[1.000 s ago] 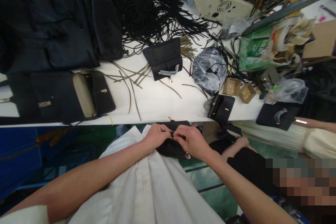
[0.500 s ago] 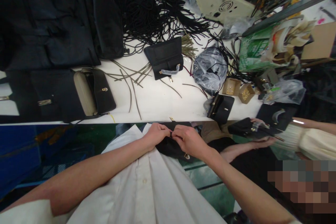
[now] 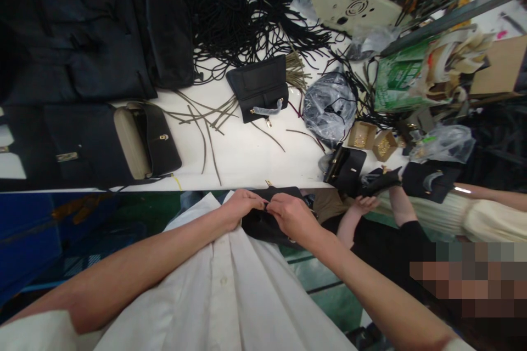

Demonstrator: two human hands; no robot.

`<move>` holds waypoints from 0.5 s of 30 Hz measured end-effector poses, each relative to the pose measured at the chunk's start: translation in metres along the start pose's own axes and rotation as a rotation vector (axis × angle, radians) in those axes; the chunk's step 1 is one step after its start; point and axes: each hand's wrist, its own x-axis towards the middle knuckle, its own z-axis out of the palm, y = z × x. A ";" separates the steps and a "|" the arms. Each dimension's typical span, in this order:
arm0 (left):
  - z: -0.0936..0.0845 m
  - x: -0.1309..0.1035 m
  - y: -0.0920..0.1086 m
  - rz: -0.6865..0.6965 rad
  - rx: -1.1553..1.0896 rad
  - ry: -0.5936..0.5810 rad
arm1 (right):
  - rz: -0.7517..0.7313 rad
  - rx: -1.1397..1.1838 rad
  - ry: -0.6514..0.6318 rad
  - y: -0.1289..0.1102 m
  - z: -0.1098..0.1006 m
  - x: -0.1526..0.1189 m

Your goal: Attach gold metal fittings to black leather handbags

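My left hand point(image 3: 245, 205) and my right hand point(image 3: 290, 216) meet at the table's front edge, both with fingers pinched together. Between and below them lies a black bag point(image 3: 263, 226) on my lap, and both hands grip its upper part. What exactly sits between the fingertips is too small to tell. Beyond them, a black bag with a wrapped handle point(image 3: 261, 88) lies open on the white table point(image 3: 247, 159). Thin olive cords point(image 3: 208, 129) are scattered to its left.
Black bags point(image 3: 148, 142) fill the left side under a big dark pile point(image 3: 74, 27). Black cords point(image 3: 230, 11) heap at the back. Small boxes point(image 3: 385, 145) hold gold parts. At right, a person's hands point(image 3: 366, 204) hold a black bag.
The person at right has lifted a black bag toward the table and shifted their hands. My own hands stay close together at the bag, with only a slight shift.
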 end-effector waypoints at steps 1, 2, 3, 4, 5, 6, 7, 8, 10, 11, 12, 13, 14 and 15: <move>-0.001 0.000 0.000 0.001 -0.001 -0.014 | 0.005 -0.011 -0.005 -0.001 0.000 0.000; -0.002 0.000 -0.001 0.001 -0.001 -0.029 | 0.011 -0.019 -0.008 -0.002 0.000 0.001; -0.003 -0.001 -0.001 0.000 -0.002 -0.044 | 0.016 -0.026 -0.009 -0.002 0.000 0.001; -0.004 -0.001 -0.001 0.001 -0.003 -0.060 | 0.020 -0.031 -0.011 -0.003 0.000 0.001; -0.005 -0.001 -0.001 0.002 -0.003 -0.076 | 0.023 -0.034 -0.012 -0.003 -0.001 0.002; -0.006 -0.001 -0.001 0.004 -0.001 -0.091 | 0.026 -0.036 -0.013 -0.004 -0.001 0.002; -0.007 -0.001 -0.001 0.006 0.003 -0.104 | 0.028 -0.037 -0.014 -0.004 -0.001 0.002; -0.007 -0.001 0.000 0.007 0.009 -0.117 | 0.031 -0.037 -0.014 -0.004 -0.001 0.002; -0.009 0.000 0.000 0.007 0.026 -0.134 | 0.038 -0.033 -0.010 -0.003 0.000 0.002; -0.009 0.000 0.000 0.007 0.037 -0.137 | 0.042 -0.029 -0.008 -0.003 0.001 0.002; -0.009 0.001 0.000 0.008 0.050 -0.136 | 0.044 -0.023 -0.006 -0.002 0.002 0.002; -0.010 0.001 0.000 0.011 0.065 -0.131 | 0.045 -0.015 -0.004 -0.001 0.003 0.002; -0.009 0.001 0.000 0.014 0.081 -0.122 | 0.045 -0.003 -0.002 -0.001 0.004 0.002; -0.009 0.002 0.000 0.019 0.096 -0.110 | 0.045 0.010 0.001 0.000 0.006 0.002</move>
